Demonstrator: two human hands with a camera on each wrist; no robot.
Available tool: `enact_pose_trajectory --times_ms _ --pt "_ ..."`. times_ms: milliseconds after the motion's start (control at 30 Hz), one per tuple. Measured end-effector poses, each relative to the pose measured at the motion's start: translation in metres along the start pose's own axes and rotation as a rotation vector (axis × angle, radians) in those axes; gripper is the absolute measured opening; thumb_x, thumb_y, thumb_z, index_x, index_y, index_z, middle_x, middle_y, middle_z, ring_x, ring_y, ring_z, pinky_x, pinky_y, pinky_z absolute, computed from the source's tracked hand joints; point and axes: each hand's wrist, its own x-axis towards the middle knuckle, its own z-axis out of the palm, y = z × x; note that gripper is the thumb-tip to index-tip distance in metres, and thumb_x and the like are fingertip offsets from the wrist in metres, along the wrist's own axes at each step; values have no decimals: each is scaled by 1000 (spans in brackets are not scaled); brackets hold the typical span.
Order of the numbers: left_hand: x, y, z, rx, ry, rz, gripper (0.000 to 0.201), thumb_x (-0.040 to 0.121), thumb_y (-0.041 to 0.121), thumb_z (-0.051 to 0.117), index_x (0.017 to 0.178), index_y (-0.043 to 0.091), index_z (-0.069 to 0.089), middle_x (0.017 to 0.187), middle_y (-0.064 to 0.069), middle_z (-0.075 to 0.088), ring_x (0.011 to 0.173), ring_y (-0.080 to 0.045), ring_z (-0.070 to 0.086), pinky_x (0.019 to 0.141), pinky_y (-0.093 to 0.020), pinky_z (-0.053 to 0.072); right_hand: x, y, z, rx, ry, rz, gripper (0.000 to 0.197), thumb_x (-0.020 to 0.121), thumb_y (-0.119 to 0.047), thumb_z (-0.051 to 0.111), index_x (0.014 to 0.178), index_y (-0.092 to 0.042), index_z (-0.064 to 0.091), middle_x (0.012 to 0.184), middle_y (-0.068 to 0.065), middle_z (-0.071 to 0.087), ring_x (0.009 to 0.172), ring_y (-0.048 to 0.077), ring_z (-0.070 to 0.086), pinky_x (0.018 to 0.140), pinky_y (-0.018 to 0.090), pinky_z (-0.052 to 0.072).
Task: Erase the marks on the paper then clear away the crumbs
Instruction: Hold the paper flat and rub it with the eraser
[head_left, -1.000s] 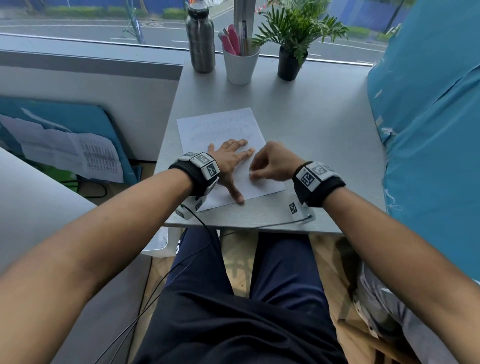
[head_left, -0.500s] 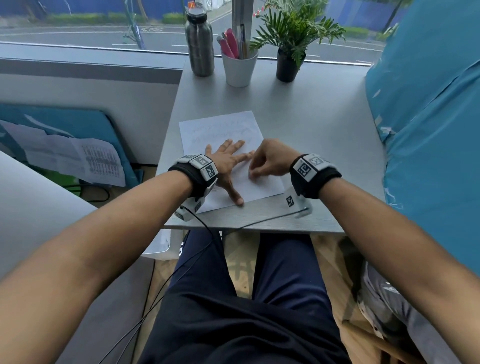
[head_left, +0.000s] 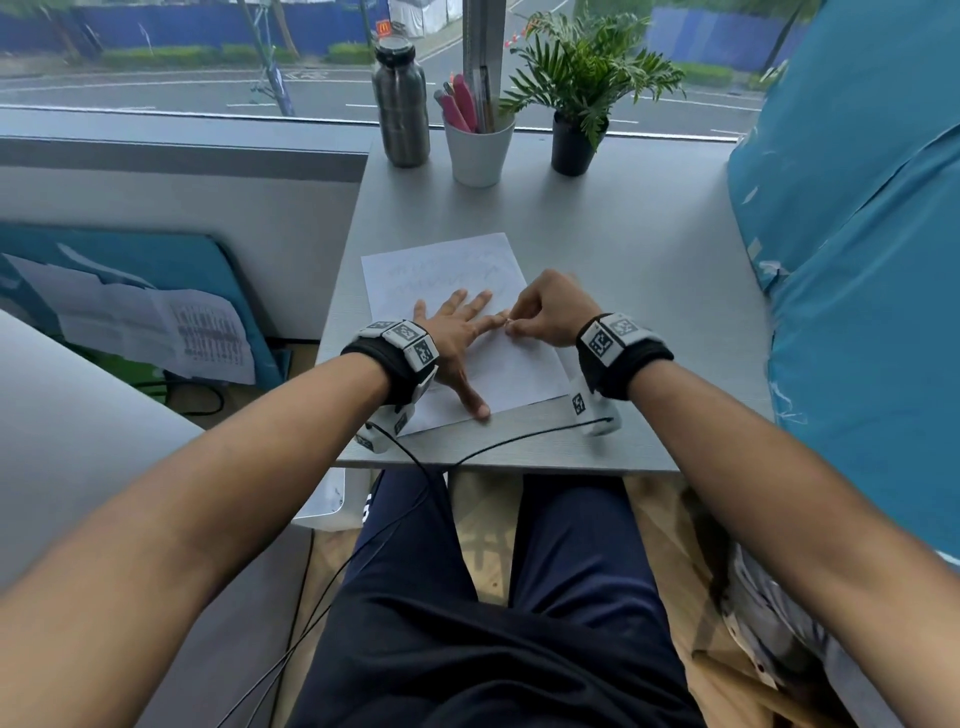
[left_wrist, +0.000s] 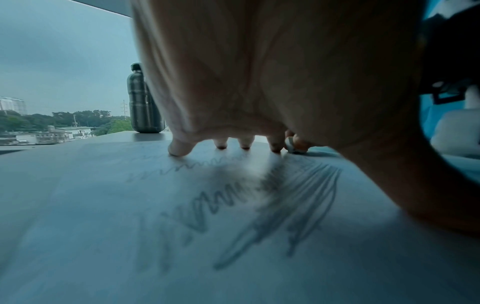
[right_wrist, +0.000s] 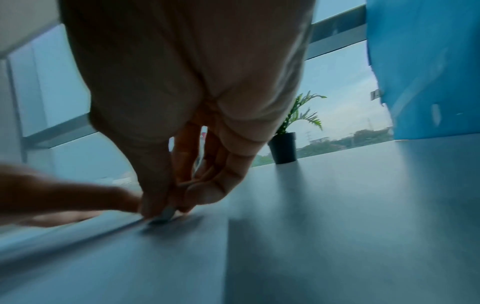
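A white sheet of paper (head_left: 498, 374) with faint pencil scribbles (left_wrist: 280, 205) lies on the grey table (head_left: 623, 249). My left hand (head_left: 457, 332) lies flat on the sheet with fingers spread, pressing it down. My right hand (head_left: 540, 312) is at the paper's right edge, next to the left index finger, with its fingertips pinching a small pale eraser (right_wrist: 165, 214) against the paper. The eraser also shows past the left fingers as a small white piece (left_wrist: 292, 144). No crumbs are clear enough to make out.
At the table's far edge stand a steel bottle (head_left: 400, 104), a white cup of pens (head_left: 478, 145) and a potted plant (head_left: 576, 104). A blue cover (head_left: 857, 260) rises on the right. Cables (head_left: 519, 441) run over the near table edge.
My right hand has moved away from me along the paper's right side, from the lower middle up to beside the left index fingertip. The left hand has stayed flat on the sheet.
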Motion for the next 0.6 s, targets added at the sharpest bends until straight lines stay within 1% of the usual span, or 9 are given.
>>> enact_pose_trajectory --times_ms 67,167,200,267,333,367,433,533,600 --pt "2 -1 1 5 -6 6 150 34 77 82 152 44 -4 159 11 -27 146 -21 -26 110 -71 -8 -14 -9 8 -2 -95 -36 8 74 -19 79 79 -12 79 72 0 74 65 10 67 73 22 55" --pt "2 -3 2 10 -17 11 152 34 78 82 152 45 -7 158 12 -30 146 -20 -28 111 -70 -9 -23 -20 10 -50 -326 -96 8 74 -20 81 80 -18 78 65 -10 68 53 -5 59 55 6 45" --pt "2 -3 2 8 -17 11 151 34 77 82 152 45 -7 158 12 -29 146 -20 -28 111 -70 -9 -17 -19 7 -66 -305 -93 9 74 -21 81 81 -18 78 63 -11 66 52 -5 57 52 3 41" --pt "2 -2 1 -5 -11 13 150 34 75 83 152 46 -4 159 13 -27 146 -20 -26 111 -70 -9 -1 -10 -1 -53 -158 -41 13 74 -23 81 82 -14 79 65 -8 68 56 1 57 54 2 36" --pt "1 -2 1 -12 -8 13 150 35 74 84 152 44 -5 159 13 -26 146 -20 -26 111 -70 -10 6 -4 -3 -45 -25 6 14 74 -24 80 82 -12 79 73 0 74 65 9 63 65 10 45" --pt "1 -2 1 -12 -11 12 151 35 74 84 153 44 -6 159 13 -26 146 -20 -27 110 -70 -10 3 -5 0 -38 -15 13 12 74 -22 79 80 -11 79 73 1 74 66 11 64 70 17 49" --pt "1 -2 1 -8 -20 9 153 34 76 83 152 43 -9 158 13 -28 146 -19 -28 111 -69 -10 -13 -15 10 -29 -100 -35 7 74 -17 78 75 -10 78 68 0 72 61 11 64 68 21 52" --pt "1 -1 0 18 -44 1 155 35 77 81 151 42 -14 157 13 -31 145 -19 -29 111 -69 -9 -26 -26 16 -67 -299 -114 7 73 -20 81 77 -16 77 66 -8 67 56 -1 58 56 8 43" --pt "1 0 -1 21 -51 0 155 35 76 82 151 42 -14 158 13 -30 145 -19 -28 112 -69 -8 -11 -20 8 -74 -251 -82 10 73 -23 81 81 -17 78 66 -7 66 56 0 56 56 11 40"
